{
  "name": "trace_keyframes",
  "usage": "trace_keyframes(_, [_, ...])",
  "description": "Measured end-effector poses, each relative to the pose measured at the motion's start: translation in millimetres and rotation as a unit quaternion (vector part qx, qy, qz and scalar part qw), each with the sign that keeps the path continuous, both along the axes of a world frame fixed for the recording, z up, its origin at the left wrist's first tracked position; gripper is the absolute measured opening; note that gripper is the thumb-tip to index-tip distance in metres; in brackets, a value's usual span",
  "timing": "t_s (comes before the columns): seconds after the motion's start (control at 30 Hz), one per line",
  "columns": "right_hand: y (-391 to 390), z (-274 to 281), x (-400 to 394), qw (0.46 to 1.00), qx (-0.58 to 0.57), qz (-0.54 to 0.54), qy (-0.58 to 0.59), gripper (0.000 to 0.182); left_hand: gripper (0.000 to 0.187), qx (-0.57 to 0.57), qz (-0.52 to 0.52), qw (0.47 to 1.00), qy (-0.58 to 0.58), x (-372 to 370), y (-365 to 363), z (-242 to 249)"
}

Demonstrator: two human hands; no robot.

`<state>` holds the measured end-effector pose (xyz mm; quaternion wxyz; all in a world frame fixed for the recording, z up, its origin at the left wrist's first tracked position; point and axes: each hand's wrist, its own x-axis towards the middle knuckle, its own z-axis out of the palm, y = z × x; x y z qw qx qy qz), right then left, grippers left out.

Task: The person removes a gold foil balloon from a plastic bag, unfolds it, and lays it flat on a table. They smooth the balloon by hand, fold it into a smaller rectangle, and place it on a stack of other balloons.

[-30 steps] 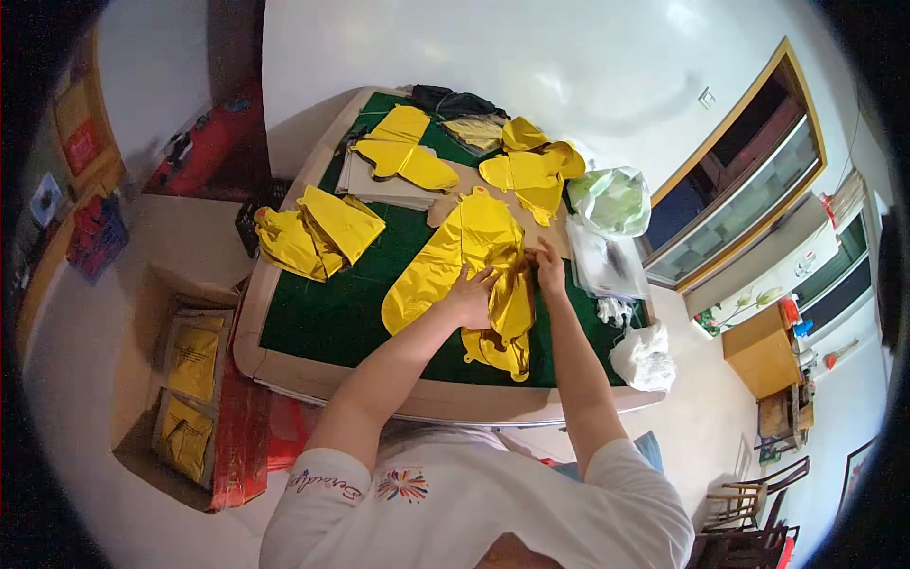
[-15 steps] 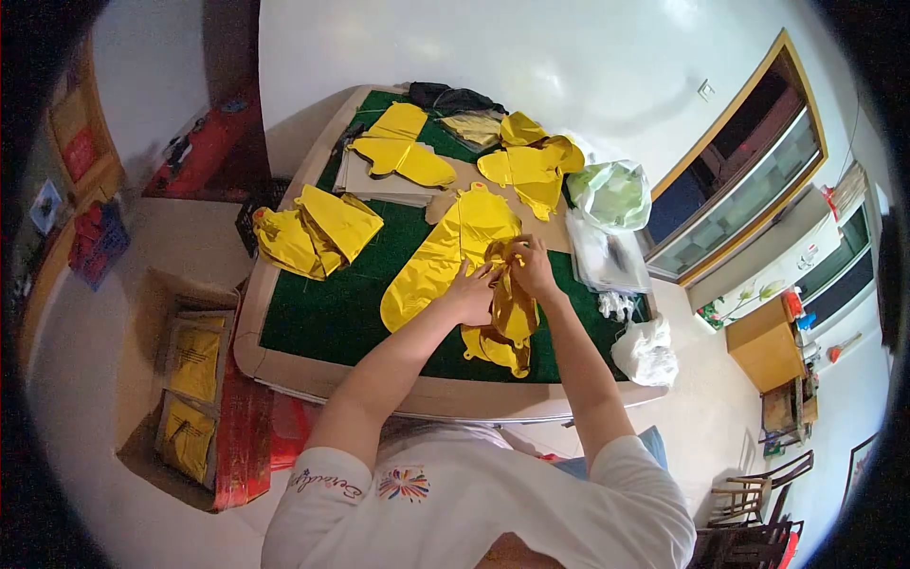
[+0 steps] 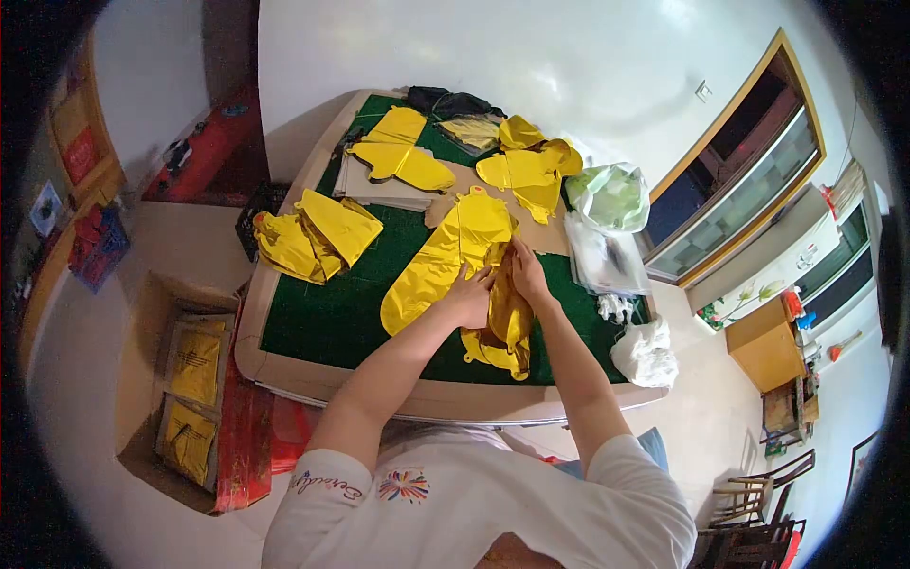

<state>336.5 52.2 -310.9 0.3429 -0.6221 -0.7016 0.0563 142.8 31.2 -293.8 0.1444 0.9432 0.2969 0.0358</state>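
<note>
A flat, uninflated gold foil balloon lies on the green mat, its right part folded and crumpled. My left hand rests on the middle of it with fingers spread and nothing gripped. Along the right edge of the folded part lies my right hand, its fingers stretched out against the foil; its thumb is hidden. Below both hands, a crumpled lower end of the foil with small tabs reaches toward the table's front.
More gold foil balloons lie at the left and back of the table. Plastic bags and a white bundle line the right side. A cardboard box with packed gold foil stands on the floor at left.
My right hand has gone from curled fingers on the fold to fingers laid straighter along its right edge, slightly lower. The folded foil lies flatter. My left hand stays almost in place.
</note>
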Motion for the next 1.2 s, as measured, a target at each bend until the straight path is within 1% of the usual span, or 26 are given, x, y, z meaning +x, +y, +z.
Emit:
trace_keyframes(0.07, [-0.4, 0.6, -3.1, 0.999, -0.036, -0.016, 0.027, 0.043, 0.073, 0.008, 0.000, 1.000, 0.012, -0.5, -1.0, 3.4])
trace_keyframes(0.1, [3.6, -2.9, 0.2, 0.999, -0.036, -0.013, 0.026, 0.043, 0.073, 0.015, 0.000, 1.000, 0.024, -0.6, -1.1, 3.3])
trace_keyframes(0.17, [12.1, -8.4, 9.0, 0.995, 0.054, -0.083, -0.021, 0.044, 0.073, 0.012, 0.003, 1.000, 0.011, -0.6, -0.1, 0.3])
trace_keyframes(0.23, [26.3, -16.8, 25.0, 0.995, 0.050, -0.082, -0.001, 0.045, 0.073, 0.011, 0.001, 1.000, 0.001, 4.3, 4.9, -13.5])
trace_keyframes(0.3, [34.8, -15.5, 30.4, 0.997, 0.013, -0.073, -0.002, 0.045, 0.073, 0.071, -0.010, 0.996, 0.059, 8.6, 10.8, -24.7])
trace_keyframes(0.33, [35.4, -11.9, 28.9, 0.997, 0.015, -0.071, -0.002, 0.045, 0.073, 0.073, -0.007, 0.996, 0.058, 8.7, 11.6, -26.0])
trace_keyframes(0.4, [35.3, -4.9, 25.2, 0.996, -0.084, -0.029, -0.002, 0.044, 0.073, 0.033, -0.007, 0.999, 0.023, 6.9, 11.6, -23.2])
trace_keyframes(0.43, [35.4, -4.7, 19.7, 0.996, -0.081, -0.025, -0.003, 0.044, 0.073, 0.035, -0.003, 0.999, 0.022, 4.9, 10.0, -20.0])
trace_keyframes(0.5, [35.1, -11.2, 12.7, 0.993, -0.046, -0.081, -0.077, 0.042, 0.073, 0.009, 0.003, 0.999, -0.048, 2.9, 6.3, -16.2])
trace_keyframes(0.57, [38.7, -18.8, 14.7, 0.995, -0.035, -0.064, -0.071, 0.042, 0.074, 0.010, -0.005, 0.999, -0.037, 2.1, 6.5, -15.3])
trace_keyframes(0.63, [36.2, -20.5, 11.9, 0.993, -0.012, -0.057, -0.100, 0.042, 0.072, 0.028, 0.003, 0.999, -0.030, 2.4, 5.2, -17.2])
trace_keyframes(0.77, [34.5, -22.0, 10.9, 0.988, -0.044, -0.063, -0.135, 0.045, 0.068, 0.035, 0.001, 0.999, -0.019, 4.2, 7.1, -22.3])
trace_keyframes(0.83, [35.6, -23.2, 10.3, 0.983, -0.048, -0.072, -0.164, 0.046, 0.064, 0.061, -0.003, 0.998, -0.009, 5.6, 9.7, -24.8])
trace_keyframes(0.87, [35.3, -24.2, 9.9, 0.983, -0.049, -0.072, -0.164, 0.046, 0.064, 0.061, -0.003, 0.998, -0.008, 6.1, 10.4, -26.4])
trace_keyframes(0.93, [32.7, -24.3, 6.9, 0.982, -0.005, -0.076, -0.174, 0.045, 0.062, 0.039, -0.004, 0.999, -0.003, 2.0, 5.4, -14.5])
trace_keyframes(0.97, [31.8, -23.8, 5.7, 0.982, -0.006, -0.077, -0.173, 0.045, 0.062, 0.038, -0.005, 0.999, -0.002, 2.7, 5.8, -16.9])
trace_keyframes(1.03, [31.4, -22.9, 5.0, 0.980, -0.008, -0.080, -0.184, 0.046, 0.062, 0.051, 0.003, 0.998, -0.038, 3.7, 6.2, -20.3])
trace_keyframes(1.17, [30.0, -23.3, 3.6, 0.978, -0.019, -0.088, -0.190, 0.046, 0.061, 0.017, 0.009, 0.999, -0.038, 0.9, 3.3, -9.3])
trace_keyframes(1.2, [29.8, -23.4, 3.3, 0.977, -0.014, -0.088, -0.192, 0.047, 0.060, 0.021, 0.007, 1.000, -0.014, 1.4, 4.9, -8.5])
